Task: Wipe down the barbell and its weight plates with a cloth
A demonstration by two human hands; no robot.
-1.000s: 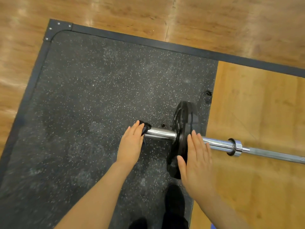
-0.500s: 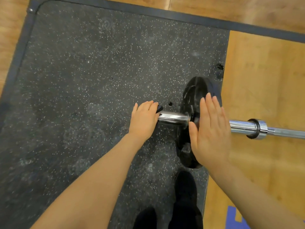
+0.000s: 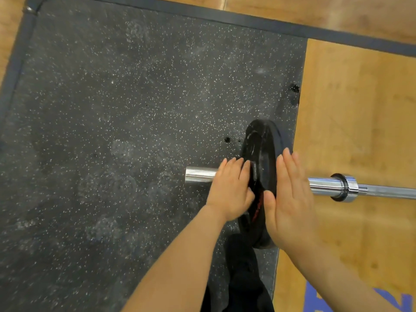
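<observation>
With the plate (image 3: 262,154) on the bar (image 3: 200,175) at 3 o'clock, flat-fingered right hand (image 3: 290,199) braces it while left hand (image 3: 230,190) presses its face, cloth unseen; wiping looks midway, shaft seemingly undone.
</observation>
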